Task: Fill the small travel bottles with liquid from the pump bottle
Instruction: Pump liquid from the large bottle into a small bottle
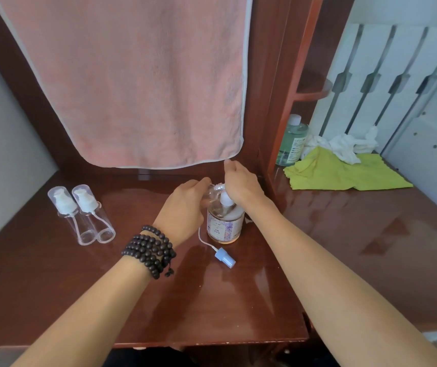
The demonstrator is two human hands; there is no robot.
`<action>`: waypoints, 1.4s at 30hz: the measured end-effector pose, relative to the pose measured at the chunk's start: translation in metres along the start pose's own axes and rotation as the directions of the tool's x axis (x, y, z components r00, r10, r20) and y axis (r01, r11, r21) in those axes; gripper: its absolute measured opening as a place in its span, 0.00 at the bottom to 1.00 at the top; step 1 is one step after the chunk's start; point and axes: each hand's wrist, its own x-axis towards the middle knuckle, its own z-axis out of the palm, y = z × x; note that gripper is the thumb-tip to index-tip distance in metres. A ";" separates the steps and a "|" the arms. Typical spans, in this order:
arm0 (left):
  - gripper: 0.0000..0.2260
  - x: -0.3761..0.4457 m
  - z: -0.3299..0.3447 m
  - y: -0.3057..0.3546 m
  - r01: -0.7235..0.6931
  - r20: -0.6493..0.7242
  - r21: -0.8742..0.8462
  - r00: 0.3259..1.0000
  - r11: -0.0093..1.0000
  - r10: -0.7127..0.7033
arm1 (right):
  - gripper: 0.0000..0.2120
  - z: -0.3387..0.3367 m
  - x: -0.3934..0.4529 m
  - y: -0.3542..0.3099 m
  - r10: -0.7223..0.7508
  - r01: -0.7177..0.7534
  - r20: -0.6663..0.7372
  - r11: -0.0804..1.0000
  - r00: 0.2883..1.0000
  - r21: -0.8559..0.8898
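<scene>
A round pump bottle (225,225) of amber liquid with a lilac label stands mid-table. My right hand (241,185) presses down on its white pump head. My left hand (185,205) holds a small clear travel bottle (212,193) with its mouth up against the pump spout; my fingers hide most of it. A blue spray cap (225,256) with a thin tube lies on the table just in front of the pump bottle. Two more clear travel bottles (82,213) with white pump tops lie side by side at the left.
A pink towel (132,80) hangs down over the back of the dark red wooden table (238,300). To the right, a green liquid bottle (292,140) stands on a shelf beside a lime cloth (344,172) and crumpled white tissue (344,144).
</scene>
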 end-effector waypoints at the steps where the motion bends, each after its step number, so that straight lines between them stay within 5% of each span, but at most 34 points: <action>1: 0.16 -0.001 0.000 0.000 0.006 0.002 -0.008 1.000 1.000 -0.006 | 0.27 0.000 -0.002 0.000 0.008 -0.008 -0.001 1.000 1.000 -0.008; 37: 0.13 0.005 -0.011 0.002 -0.007 -0.047 -0.056 0.999 0.998 0.004 | 0.25 -0.011 0.005 -0.011 -0.086 0.086 -0.012 0.996 0.996 0.033; 42: 0.14 0.003 -0.006 0.003 0.002 -0.055 -0.062 0.998 0.998 -0.005 | 0.18 -0.002 0.011 -0.006 -0.032 0.033 -0.003 0.998 0.999 0.045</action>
